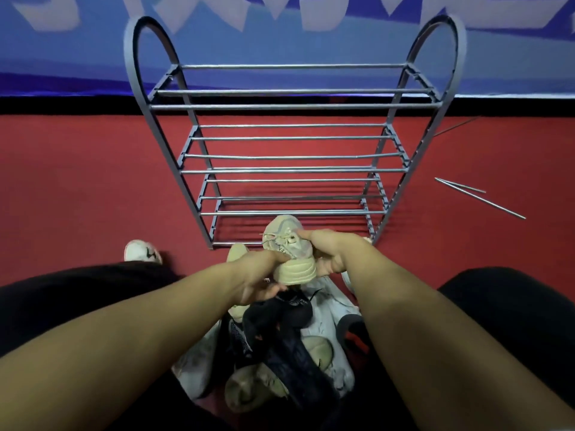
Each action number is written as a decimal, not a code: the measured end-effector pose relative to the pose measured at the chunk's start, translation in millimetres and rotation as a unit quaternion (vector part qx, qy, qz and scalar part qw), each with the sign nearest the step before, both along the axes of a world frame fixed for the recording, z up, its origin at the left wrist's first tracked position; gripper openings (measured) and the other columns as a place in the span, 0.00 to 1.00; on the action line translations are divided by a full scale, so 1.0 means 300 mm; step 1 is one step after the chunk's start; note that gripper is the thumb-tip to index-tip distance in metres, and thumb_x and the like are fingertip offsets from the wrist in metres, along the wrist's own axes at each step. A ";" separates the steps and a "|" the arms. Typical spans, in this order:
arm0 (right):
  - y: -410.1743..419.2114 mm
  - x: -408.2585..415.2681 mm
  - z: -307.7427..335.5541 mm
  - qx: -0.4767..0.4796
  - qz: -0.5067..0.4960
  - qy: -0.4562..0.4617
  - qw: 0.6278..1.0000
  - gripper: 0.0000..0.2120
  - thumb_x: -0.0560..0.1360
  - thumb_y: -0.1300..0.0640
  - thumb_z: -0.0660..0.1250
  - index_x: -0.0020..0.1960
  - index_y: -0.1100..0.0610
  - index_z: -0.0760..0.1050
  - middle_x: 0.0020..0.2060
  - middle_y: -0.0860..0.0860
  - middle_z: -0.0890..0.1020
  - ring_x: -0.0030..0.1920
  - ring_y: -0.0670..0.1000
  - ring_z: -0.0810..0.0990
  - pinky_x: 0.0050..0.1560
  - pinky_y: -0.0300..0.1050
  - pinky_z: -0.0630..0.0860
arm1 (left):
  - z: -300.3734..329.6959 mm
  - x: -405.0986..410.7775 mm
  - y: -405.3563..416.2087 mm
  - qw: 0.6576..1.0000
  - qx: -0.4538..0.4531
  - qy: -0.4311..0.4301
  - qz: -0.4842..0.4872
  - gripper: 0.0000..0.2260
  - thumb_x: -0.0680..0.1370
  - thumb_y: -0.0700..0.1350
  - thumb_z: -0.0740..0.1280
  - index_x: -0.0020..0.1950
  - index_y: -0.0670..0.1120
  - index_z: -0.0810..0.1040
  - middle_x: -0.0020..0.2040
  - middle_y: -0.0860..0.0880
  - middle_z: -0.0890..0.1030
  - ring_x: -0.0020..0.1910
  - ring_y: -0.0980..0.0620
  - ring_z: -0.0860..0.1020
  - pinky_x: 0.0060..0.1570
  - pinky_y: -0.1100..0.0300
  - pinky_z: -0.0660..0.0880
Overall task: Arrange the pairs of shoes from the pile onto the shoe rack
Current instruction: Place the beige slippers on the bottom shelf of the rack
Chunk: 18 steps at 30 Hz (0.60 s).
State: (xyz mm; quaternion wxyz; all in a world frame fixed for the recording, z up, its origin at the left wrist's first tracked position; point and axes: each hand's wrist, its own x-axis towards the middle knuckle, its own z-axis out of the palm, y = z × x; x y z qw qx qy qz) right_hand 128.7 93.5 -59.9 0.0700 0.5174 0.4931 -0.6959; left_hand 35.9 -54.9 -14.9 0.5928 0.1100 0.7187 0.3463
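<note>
A grey metal shoe rack (pixel 292 157) with bare bar shelves stands on the red floor ahead of me. Just in front of its lowest shelf a beige sneaker (pixel 287 244) is lifted above the pile, heel toward me. My left hand (pixel 258 275) grips its heel and sole from the left. My right hand (pixel 329 250) holds its right side and collar. Below my forearms lies the pile of shoes (pixel 280 346): white sneakers, a dark navy pair and beige ones, partly hidden by my arms.
Two loose metal rods (pixel 479 197) lie on the red floor right of the rack. My own white shoe (pixel 141 250) shows at the left, beside my dark trouser legs. A blue and white wall banner (pixel 280 42) rises behind the rack.
</note>
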 end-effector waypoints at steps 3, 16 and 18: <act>0.015 0.007 -0.105 0.115 0.084 -0.125 0.982 0.15 0.79 0.44 0.62 0.49 0.56 0.75 0.40 0.53 0.80 0.35 0.52 0.78 0.35 0.43 0.76 | -0.052 -0.078 0.002 0.998 -0.033 -0.021 0.053 0.03 0.74 0.42 0.63 0.43 0.47 0.76 0.33 0.49 0.74 0.31 0.54 0.72 0.23 0.67 0.71; 0.323 0.056 -0.560 0.472 0.261 -0.378 0.753 0.29 0.75 0.63 0.62 0.74 0.51 0.61 0.72 0.53 0.66 0.70 0.59 0.65 0.64 0.56 0.68 | -0.326 -0.177 0.051 0.994 -0.031 -0.061 0.089 0.11 0.79 0.41 0.60 0.50 0.55 0.79 0.40 0.52 0.80 0.40 0.54 0.76 0.35 0.61 0.72; 0.353 0.046 -0.613 0.455 0.271 -0.378 0.760 0.31 0.78 0.62 0.59 0.78 0.49 0.55 0.77 0.50 0.60 0.75 0.57 0.60 0.68 0.59 0.63 | -0.339 -0.198 0.053 0.994 -0.024 -0.062 0.092 0.12 0.78 0.41 0.60 0.54 0.56 0.79 0.43 0.52 0.81 0.41 0.54 0.77 0.34 0.61 0.73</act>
